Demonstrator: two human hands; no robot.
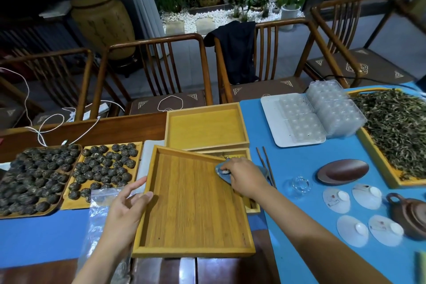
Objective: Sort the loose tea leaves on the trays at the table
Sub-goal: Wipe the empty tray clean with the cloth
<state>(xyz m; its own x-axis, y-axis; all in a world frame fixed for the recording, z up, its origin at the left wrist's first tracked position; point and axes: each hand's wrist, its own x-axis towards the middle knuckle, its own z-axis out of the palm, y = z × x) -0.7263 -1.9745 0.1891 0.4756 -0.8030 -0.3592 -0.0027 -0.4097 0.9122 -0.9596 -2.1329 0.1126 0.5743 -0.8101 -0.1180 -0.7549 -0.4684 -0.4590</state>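
On table: 3 empty bamboo trays (193, 203); L hand (125, 205) fingers spread, R hand (244, 177) fingers pinching scoop (221, 172).

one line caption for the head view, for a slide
Left hand steadies an empty bamboo tray while the right hand grips a small blue scoop at its far corner.

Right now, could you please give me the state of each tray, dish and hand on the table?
Near bamboo tray: empty, tilted over another tray.
Far bamboo tray: empty.
Right tray: heaped with loose tea leaves.
Two left trays: full of tea balls.
Left hand: open, touching tray edge.
Right hand: gripping a small blue dish.
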